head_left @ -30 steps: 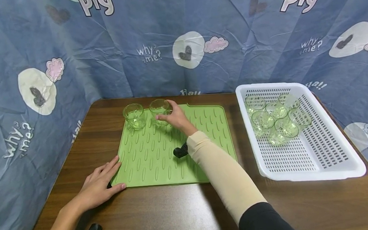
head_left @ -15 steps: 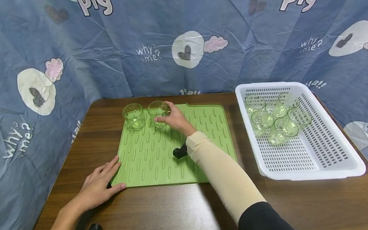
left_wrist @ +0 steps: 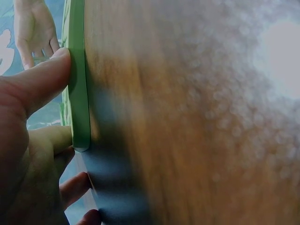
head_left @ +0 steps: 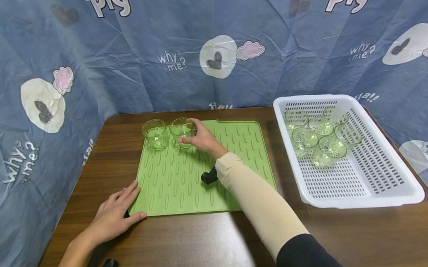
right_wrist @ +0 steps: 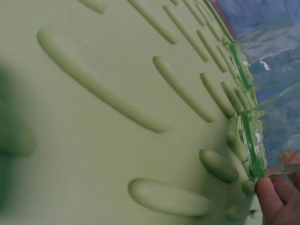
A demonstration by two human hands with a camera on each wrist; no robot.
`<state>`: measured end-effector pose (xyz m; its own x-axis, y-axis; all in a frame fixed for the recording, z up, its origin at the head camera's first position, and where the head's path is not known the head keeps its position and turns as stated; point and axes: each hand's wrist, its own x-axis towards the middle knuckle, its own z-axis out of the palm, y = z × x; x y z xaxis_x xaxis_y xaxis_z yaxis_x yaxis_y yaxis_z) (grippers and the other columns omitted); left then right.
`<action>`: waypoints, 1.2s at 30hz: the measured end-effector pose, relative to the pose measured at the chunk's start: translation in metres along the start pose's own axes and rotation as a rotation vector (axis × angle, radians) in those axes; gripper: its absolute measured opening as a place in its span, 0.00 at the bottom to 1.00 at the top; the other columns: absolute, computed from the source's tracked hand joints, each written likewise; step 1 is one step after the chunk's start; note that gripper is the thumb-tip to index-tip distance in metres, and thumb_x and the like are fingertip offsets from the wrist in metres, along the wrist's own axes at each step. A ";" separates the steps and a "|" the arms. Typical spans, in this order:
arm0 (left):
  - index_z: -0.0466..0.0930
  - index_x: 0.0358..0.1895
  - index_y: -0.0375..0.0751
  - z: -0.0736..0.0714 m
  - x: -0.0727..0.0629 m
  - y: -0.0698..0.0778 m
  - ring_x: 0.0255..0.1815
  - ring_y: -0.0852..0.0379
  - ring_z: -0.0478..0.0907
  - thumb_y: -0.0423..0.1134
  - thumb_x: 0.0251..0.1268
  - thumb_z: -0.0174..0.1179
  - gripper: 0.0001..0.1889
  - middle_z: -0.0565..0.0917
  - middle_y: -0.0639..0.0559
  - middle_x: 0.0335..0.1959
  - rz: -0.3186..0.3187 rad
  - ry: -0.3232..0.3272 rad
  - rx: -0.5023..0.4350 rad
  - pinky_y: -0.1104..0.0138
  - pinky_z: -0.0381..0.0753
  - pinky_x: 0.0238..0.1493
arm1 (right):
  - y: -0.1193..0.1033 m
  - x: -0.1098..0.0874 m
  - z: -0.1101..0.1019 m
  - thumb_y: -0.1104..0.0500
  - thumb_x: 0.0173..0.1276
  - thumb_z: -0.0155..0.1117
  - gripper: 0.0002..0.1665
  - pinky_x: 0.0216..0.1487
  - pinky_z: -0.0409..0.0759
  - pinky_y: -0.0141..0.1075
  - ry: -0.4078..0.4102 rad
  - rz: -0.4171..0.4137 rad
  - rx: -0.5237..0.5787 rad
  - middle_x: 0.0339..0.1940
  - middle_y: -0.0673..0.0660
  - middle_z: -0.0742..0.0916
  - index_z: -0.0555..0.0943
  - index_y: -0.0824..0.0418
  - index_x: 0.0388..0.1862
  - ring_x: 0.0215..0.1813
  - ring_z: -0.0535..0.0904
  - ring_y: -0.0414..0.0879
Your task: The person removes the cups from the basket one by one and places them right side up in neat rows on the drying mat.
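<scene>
My right hand (head_left: pixel 207 139) grips a clear green-tinted drinking glass (head_left: pixel 179 128) by its right side, thumb in front. The glass stands upright on the back part of a green ridged drying mat (head_left: pixel 188 189). Just left of it is a matching upright glass (head_left: pixel 156 134) at the mat's back left corner. In the right wrist view the base of the held glass (right_wrist: pixel 255 140) meets the mat, fingertips (right_wrist: pixel 267 192) low on its side. My left hand (head_left: pixel 116 210) rests with fingers spread at the mat's front left corner; its thumb (left_wrist: pixel 49 70) touches the mat edge in the left wrist view.
On the right stands a white perforated plastic basket (head_left: pixel 368 202) holding several similar glasses (head_left: pixel 333 146) in its back left part. Under everything lies a brown wooden table (head_left: pixel 192 246). A blue printed cloth (head_left: pixel 181 86) hangs behind it and along the sides.
My right hand has carried the glass slightly left and down, closer to the other glass and onto the mat. My left hand has stayed in place.
</scene>
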<state>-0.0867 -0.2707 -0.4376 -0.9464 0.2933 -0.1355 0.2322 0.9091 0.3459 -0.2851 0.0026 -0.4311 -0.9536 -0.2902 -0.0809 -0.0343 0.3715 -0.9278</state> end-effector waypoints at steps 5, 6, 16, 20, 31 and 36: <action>0.58 0.78 0.41 0.001 -0.001 -0.001 0.73 0.30 0.57 0.60 0.66 0.60 0.43 0.53 0.45 0.82 -0.002 0.000 -0.002 0.30 0.57 0.59 | 0.000 -0.001 0.001 0.51 0.61 0.75 0.57 0.73 0.68 0.49 0.000 0.011 -0.018 0.75 0.58 0.72 0.53 0.55 0.81 0.74 0.68 0.56; 0.58 0.78 0.41 0.001 -0.001 -0.001 0.73 0.30 0.57 0.60 0.66 0.60 0.43 0.53 0.45 0.82 -0.003 0.000 -0.001 0.30 0.57 0.59 | 0.000 0.000 0.001 0.51 0.61 0.75 0.56 0.74 0.68 0.49 0.000 0.010 -0.021 0.75 0.58 0.71 0.53 0.55 0.81 0.75 0.68 0.56; 0.57 0.78 0.41 0.000 -0.001 0.001 0.73 0.30 0.57 0.61 0.66 0.60 0.43 0.53 0.45 0.82 -0.012 -0.006 0.001 0.30 0.57 0.60 | 0.000 0.000 -0.001 0.52 0.63 0.74 0.54 0.73 0.68 0.49 -0.010 -0.004 -0.003 0.74 0.58 0.72 0.53 0.55 0.81 0.74 0.68 0.56; 0.57 0.78 0.42 0.000 -0.001 0.001 0.73 0.30 0.57 0.61 0.66 0.60 0.43 0.53 0.46 0.82 -0.011 -0.005 0.009 0.30 0.57 0.59 | 0.001 0.001 -0.002 0.52 0.62 0.74 0.54 0.72 0.69 0.49 -0.012 -0.005 0.011 0.73 0.58 0.73 0.54 0.56 0.81 0.74 0.69 0.56; 0.57 0.78 0.42 0.000 -0.001 0.001 0.73 0.30 0.57 0.61 0.66 0.59 0.43 0.53 0.45 0.82 -0.009 -0.007 0.004 0.30 0.57 0.60 | 0.000 -0.001 -0.002 0.50 0.62 0.74 0.55 0.73 0.69 0.49 -0.011 -0.006 -0.019 0.74 0.58 0.72 0.53 0.54 0.81 0.73 0.69 0.56; 0.57 0.78 0.42 -0.001 0.000 0.002 0.73 0.30 0.56 0.61 0.67 0.59 0.44 0.52 0.45 0.82 -0.010 -0.011 -0.005 0.30 0.56 0.60 | 0.000 0.000 -0.002 0.50 0.62 0.74 0.54 0.73 0.69 0.49 -0.010 0.002 -0.026 0.74 0.57 0.72 0.54 0.51 0.81 0.74 0.69 0.55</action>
<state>-0.0868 -0.2695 -0.4359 -0.9459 0.2878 -0.1494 0.2218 0.9103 0.3495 -0.2853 0.0046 -0.4305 -0.9507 -0.2980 -0.0861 -0.0406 0.3948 -0.9179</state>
